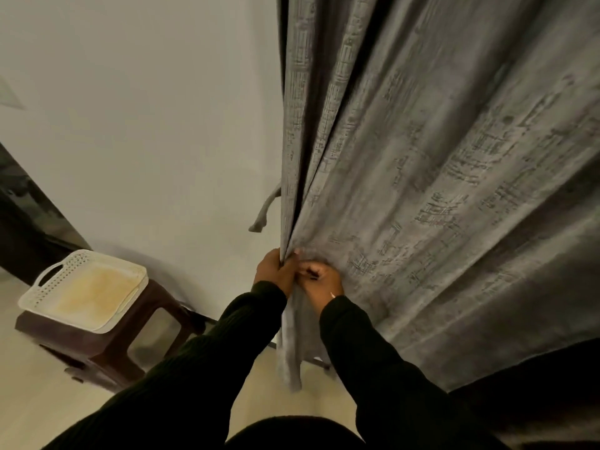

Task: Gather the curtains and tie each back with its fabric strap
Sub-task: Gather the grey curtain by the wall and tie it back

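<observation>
Head view: white tray [39, 298] on brown stool [107, 349] at left. Fabric strap [264, 211] dangles beside wall. Left hand [274, 271] clenched around gathered curtain [422, 190] edge; right hand [321, 280] just beside it, pinching the folds. Curtain's long axis runs vertically, pleats fanning rightward.

Both arms fwd, left hand [272, 271] & right hand [321, 280] fisted, touching.

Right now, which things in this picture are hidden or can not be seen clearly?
Head view only:
- Strap: only a dangling end shows; the curtain covers the rest and its fixing.
- Left hand and right hand: fingertips buried in folds.
- Curtain top: cut off by the upper edge.
- Stool seat: covered by the tray.
</observation>
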